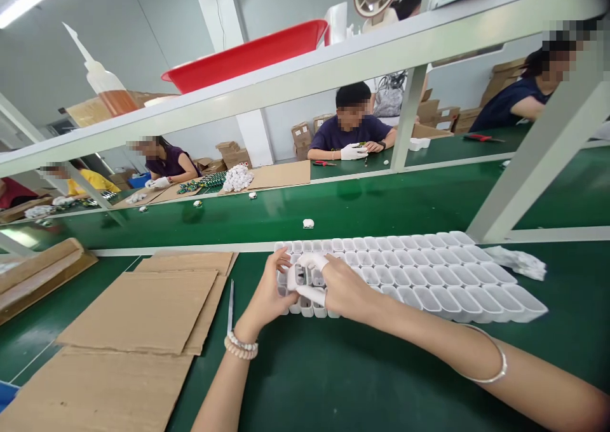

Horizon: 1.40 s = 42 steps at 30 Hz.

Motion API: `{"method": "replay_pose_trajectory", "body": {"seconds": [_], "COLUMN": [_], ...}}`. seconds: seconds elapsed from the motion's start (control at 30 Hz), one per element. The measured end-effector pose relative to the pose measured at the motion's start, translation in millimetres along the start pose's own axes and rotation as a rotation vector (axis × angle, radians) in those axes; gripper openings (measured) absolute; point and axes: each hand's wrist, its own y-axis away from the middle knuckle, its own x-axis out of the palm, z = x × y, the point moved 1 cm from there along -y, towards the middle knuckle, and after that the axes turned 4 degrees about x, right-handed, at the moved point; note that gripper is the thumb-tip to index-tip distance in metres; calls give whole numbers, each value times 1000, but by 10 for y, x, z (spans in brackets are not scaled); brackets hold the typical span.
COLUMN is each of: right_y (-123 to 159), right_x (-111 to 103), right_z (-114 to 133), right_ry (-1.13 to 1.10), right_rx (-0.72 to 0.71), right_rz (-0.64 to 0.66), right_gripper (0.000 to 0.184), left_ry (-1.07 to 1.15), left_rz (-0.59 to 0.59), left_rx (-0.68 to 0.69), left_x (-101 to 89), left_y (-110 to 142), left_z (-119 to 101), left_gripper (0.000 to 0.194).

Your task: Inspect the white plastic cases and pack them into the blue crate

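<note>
Between my two hands is a small white plastic housing with a dark detail inside its opening. My left hand is closed round its left side, thumb below and fingers above. From the right, my right hand pinches the same housing with thumb and index finger, both in white finger cots. Around and behind them stand rows of white oval plastic cups, reaching far to the right. A few cups under my hands are partly hidden. Metal tweezers lie left of my left wrist.
Flat cardboard sheets cover the bench at left, beside an open cardboard box. A crumpled white cloth lies right. Beyond a metal frame, a green conveyor belt carries small white parts. Co-workers sit opposite; a red tray rests overhead.
</note>
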Motion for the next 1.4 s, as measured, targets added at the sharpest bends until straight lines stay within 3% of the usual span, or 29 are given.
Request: {"method": "replay_pose_trajectory", "body": {"seconds": [0.1, 0.2, 0.3, 0.4, 0.53, 0.7, 0.83, 1.03, 1.1, 1.2, 1.3, 1.4], "right_y": [-181, -487, -745, -786, -679, -844, -1102, -1298, -1306, -1266, -1194, -1138], "right_x": [-206, -421, -552, -582, -558, -469, -227, 40, 28, -49, -151, -257], "right_z": [-200, -608, -1158, -1646, -1989, -2022, -1971, -1942, -1949, -1972, -1972, -1887], "right_ry": [-12, 67, 300, 394, 471, 524, 442, 356, 312, 210, 94, -47], "right_rx": [105, 179, 402, 546, 653, 608, 542, 594, 613, 624, 632, 615], "right_rz": [-54, -95, -38, 23, 123, 180, 293, 321, 327, 352, 351, 290], "right_gripper": [24, 23, 34, 30, 29, 41, 37, 33, 33, 30, 29, 27], "left_ry": [-103, -204, -270, -273, -277, -296, -189, -35, 55, 162, 158, 120], "left_rz": [27, 7, 85, 135, 193, 231, 204, -135, -194, -187, -188, -178], "left_rx": [-68, -146, -225, -252, -280, -287, -288, -143, -121, -123, -113, -74], "left_x": [-308, -522, -583, -555, -490, -476, -549, -632, -599, -514, -444, -398], "left_y": [-2, 37, 83, 116, 128, 106, 98, 70, 60, 41, 24, 8], "left_z": [102, 227, 321, 361, 363, 323, 321, 251, 210, 170, 165, 158], "left_gripper": [50, 18, 14, 13, 9, 8, 11, 18, 25, 32, 41, 39]}}
